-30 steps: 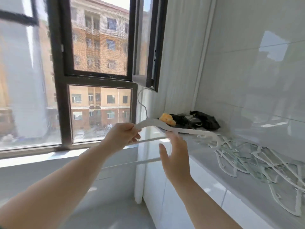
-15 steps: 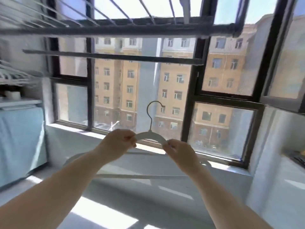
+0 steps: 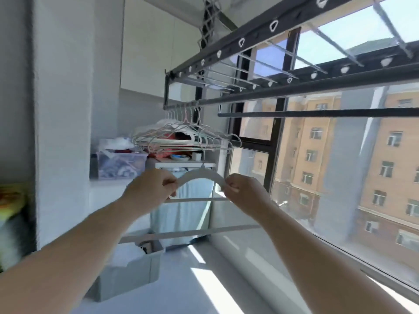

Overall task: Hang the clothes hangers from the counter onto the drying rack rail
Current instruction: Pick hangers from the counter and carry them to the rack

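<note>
White hanger [image 3: 200,175]: pinched at each shoulder by left hand [image 3: 150,189] and right hand [image 3: 244,193], hook upright, well below drying rack rail [image 3: 249,96]. Handling: raise level; hook over rail beside hung hangers [image 3: 186,134].

Head-worn view, upward toward rail [image 3: 317,87]

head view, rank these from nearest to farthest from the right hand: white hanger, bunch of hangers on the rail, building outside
1. white hanger: in the right hand's grip, just to its left.
2. bunch of hangers: hung on the rail, up and left, farther back.
3. building: outside, far off to the right.
</note>
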Available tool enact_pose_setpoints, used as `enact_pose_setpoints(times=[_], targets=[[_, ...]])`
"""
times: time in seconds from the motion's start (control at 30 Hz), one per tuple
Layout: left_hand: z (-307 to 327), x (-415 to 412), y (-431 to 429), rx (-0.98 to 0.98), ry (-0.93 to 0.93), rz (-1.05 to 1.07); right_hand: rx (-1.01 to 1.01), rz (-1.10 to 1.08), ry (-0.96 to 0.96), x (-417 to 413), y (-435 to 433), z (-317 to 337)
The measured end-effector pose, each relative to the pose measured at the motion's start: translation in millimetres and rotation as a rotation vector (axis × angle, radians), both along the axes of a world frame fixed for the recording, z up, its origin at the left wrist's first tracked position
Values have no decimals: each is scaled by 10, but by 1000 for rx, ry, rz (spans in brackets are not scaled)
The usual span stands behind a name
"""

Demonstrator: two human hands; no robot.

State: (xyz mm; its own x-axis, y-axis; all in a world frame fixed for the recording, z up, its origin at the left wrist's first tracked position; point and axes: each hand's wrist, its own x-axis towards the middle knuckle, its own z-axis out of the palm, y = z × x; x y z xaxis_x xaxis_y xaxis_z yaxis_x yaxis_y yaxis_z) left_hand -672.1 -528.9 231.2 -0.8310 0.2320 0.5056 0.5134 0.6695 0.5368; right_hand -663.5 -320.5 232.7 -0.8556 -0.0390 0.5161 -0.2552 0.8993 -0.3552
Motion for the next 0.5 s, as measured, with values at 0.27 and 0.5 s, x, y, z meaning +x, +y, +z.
enact_pose_setpoints(times=[0.27, 0.5], targets=[[261, -1222, -529, 123, 103, 106, 473, -99, 350, -1296, -365, 681], [360, -2336, -673, 71, 132, 43, 767, -555, 472, -2133, -382, 1270]])
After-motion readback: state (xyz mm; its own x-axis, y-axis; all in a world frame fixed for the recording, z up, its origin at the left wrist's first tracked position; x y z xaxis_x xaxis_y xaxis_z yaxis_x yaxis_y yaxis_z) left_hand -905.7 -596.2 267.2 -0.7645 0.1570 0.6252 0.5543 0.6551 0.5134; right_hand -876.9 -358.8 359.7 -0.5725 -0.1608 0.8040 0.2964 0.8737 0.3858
